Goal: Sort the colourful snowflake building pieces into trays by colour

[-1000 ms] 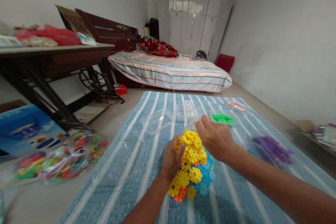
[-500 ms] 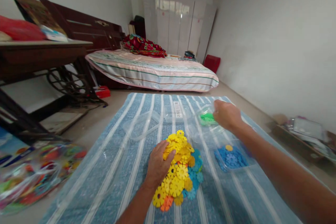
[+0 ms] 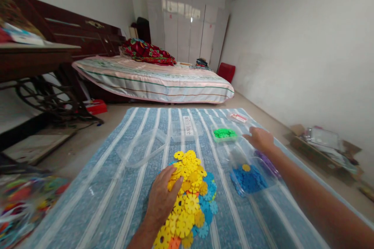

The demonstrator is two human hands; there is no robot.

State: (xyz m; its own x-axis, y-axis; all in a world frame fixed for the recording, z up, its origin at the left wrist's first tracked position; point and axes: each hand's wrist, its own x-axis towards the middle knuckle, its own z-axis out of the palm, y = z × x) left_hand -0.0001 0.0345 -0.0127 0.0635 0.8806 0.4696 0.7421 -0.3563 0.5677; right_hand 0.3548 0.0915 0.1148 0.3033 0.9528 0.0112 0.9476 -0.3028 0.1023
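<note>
A heap of yellow plastic snowflake discs (image 3: 185, 202) lies on the striped cloth, with blue discs (image 3: 208, 202) along its right side and a few orange ones at the bottom. My left hand (image 3: 163, 190) rests against the heap's left side, its thumb apart from the fingers. Farther off to the right, my right hand (image 3: 261, 140) is closed, fingers pointing left; what it holds, if anything, cannot be made out. Close to it are a clear box of green discs (image 3: 224, 133), a clear box of blue discs (image 3: 249, 181) with one yellow disc on top, and some purple discs (image 3: 267, 163) partly behind my forearm.
Clear plastic containers (image 3: 143, 149) stand at the back left and middle, one beside "With love" lettering. A small clear box (image 3: 239, 118) is at the far right. On the floor lie a bag of colourful pieces (image 3: 29, 198) and a cardboard box (image 3: 324, 149). A bed (image 3: 157, 81) stands beyond.
My right hand has moved back from the green box, which now shows in full. The view has turned slightly right. My left hand stays at the yellow heap.
</note>
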